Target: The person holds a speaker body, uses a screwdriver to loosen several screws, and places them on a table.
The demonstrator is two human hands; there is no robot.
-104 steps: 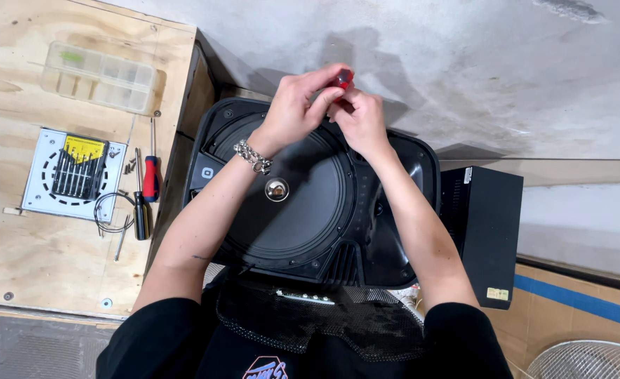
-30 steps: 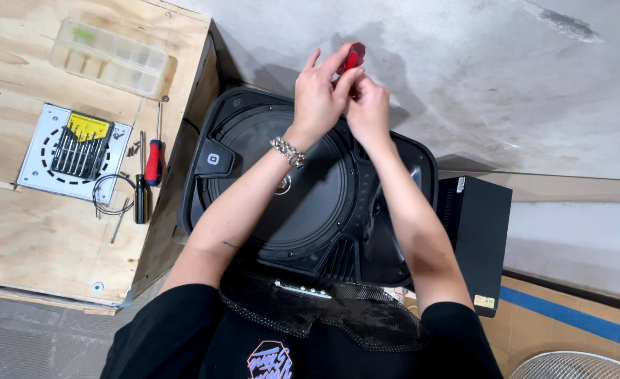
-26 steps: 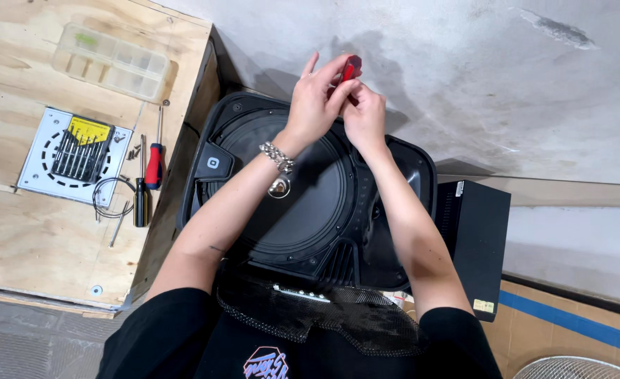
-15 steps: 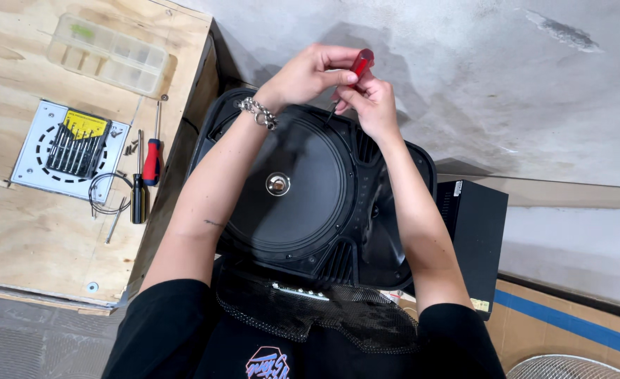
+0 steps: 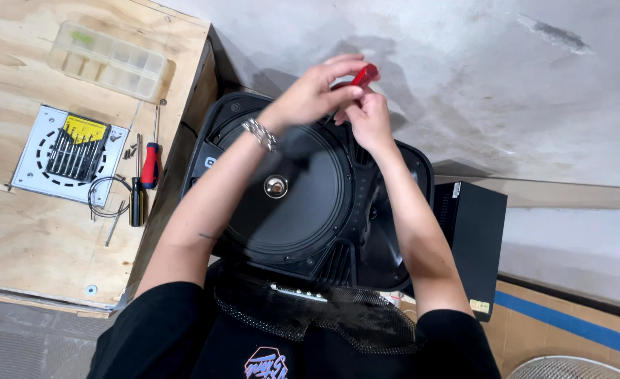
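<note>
Pinching a red-handled screwdriver [image 5: 364, 74], both hands, left grip [image 5: 315, 92] and right grip [image 5: 368, 119], close just above the black speaker [image 5: 303, 210].

A speaker [image 5: 303, 203] stands between the desk [image 5: 36, 238] on its left, carrying screwdrivers [image 5: 145, 179], and a box [image 5: 475, 238] on its right.

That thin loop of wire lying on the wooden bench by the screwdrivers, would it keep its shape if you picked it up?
Probably not fully. The wire loop is thin and loosely coiled, so it would likely sag or spring open when lifted. It looks light, so a nudge should slide it across the wooden bench. Lying flat beside the black screwdriver, it seems unlikely to roll.
</note>
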